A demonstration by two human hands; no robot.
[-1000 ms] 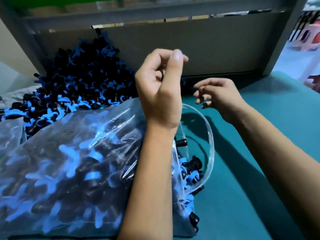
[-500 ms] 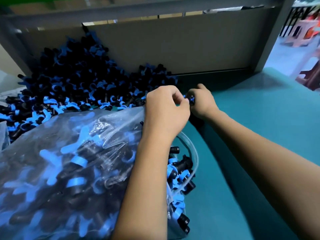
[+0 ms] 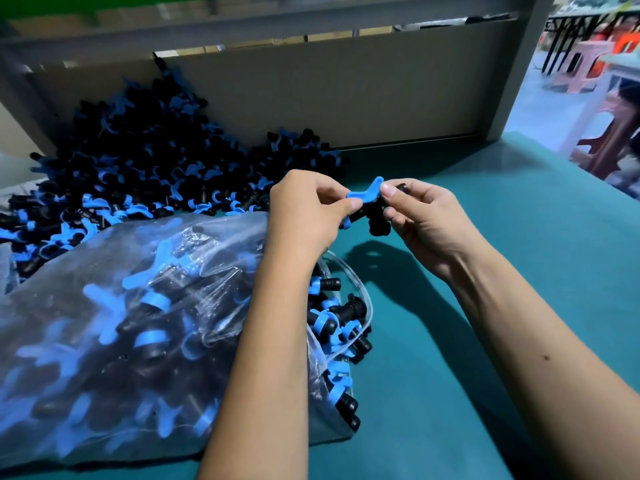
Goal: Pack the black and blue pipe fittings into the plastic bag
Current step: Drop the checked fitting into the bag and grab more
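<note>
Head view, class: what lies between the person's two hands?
In the head view, one black and blue pipe fitting bridges the gap, pinched by the left hand and right hand above the green table.

A small factory packing bench: a bulk heap of identical fittings (image 3: 145,174) against the teal tabletop's (image 3: 519,271) back-left corner, plastic stools (image 3: 585,64) beyond

left hand (image 3: 304,216): fingers curled, pinching | right hand (image 3: 426,220): fingers curled, pinching | forearms converging, raised
</note>
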